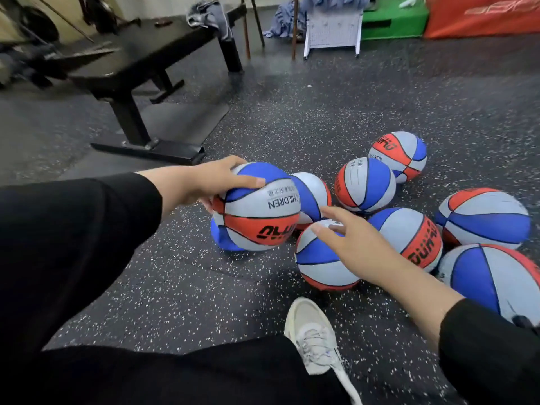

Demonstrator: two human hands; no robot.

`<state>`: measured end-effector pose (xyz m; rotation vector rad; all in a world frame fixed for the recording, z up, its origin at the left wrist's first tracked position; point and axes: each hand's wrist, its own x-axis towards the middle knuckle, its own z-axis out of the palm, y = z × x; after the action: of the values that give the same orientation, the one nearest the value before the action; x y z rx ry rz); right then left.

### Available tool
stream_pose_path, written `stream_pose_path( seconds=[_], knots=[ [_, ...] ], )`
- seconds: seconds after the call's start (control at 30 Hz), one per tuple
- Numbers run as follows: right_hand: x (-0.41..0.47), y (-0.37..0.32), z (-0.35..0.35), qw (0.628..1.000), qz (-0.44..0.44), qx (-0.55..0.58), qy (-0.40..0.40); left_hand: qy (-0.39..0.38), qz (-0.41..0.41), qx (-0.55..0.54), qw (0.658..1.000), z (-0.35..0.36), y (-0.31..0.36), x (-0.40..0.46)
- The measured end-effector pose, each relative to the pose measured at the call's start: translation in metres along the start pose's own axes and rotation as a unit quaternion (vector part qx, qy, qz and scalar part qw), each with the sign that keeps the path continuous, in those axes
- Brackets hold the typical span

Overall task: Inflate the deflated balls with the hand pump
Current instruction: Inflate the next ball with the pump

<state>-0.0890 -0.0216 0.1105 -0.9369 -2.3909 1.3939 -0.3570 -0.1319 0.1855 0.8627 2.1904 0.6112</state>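
Note:
Several red, white and blue basketballs lie grouped on the speckled floor. My left hand [216, 179] grips the top and side of the leftmost ball [260, 211], which reads "CHILDREN" and sits over a crumpled deflated ball [223, 239]. My right hand [355, 244] hovers with straight fingers over a smaller dented ball [321, 264], its fingertips near that ball's top. Other balls lie to the right [409, 238] and behind [365, 185]. No hand pump is in view.
A black weight bench [131, 68] stands at the left rear on a mat. My leg and white shoe [315, 340] stretch along the floor below the balls. A white rack [333, 33], a green box [394, 20] and a red pad [482, 16] line the back.

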Motion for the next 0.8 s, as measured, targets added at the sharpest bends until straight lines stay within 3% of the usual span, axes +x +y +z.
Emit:
stream_pose_path(
  seconds=[0.13, 0.23, 0.4, 0.57, 0.67, 0.73, 0.8],
  knots=[
    [0.001, -0.008, 0.05, 0.995, -0.01, -0.038, -0.093, -0.046, -0.067, 0.087, 0.993, 0.029, -0.041, 0.003],
    [0.004, -0.001, 0.088, 0.985, -0.027, -0.087, -0.147, -0.033, -0.051, 0.145, 0.988, 0.059, -0.067, 0.008],
    [0.002, 0.016, 0.125, 0.95, 0.013, -0.185, -0.251, -0.045, -0.031, 0.148, 0.988, 0.097, -0.108, 0.015],
    [0.003, 0.015, 0.135, 0.953, -0.044, -0.226, -0.196, -0.012, -0.002, 0.204, 0.979, 0.085, -0.11, 0.018],
    [0.005, 0.016, 0.137, 0.924, -0.064, -0.295, -0.234, 0.093, 0.019, 0.206, 0.974, 0.069, -0.108, 0.031],
    [0.007, 0.016, 0.137, 0.917, -0.066, -0.312, -0.241, 0.137, -0.009, 0.208, 0.968, 0.052, -0.109, 0.044],
    [0.008, 0.015, 0.135, 0.921, -0.067, -0.303, -0.234, 0.12, -0.05, 0.253, 0.959, 0.039, -0.114, 0.059]
  ],
)
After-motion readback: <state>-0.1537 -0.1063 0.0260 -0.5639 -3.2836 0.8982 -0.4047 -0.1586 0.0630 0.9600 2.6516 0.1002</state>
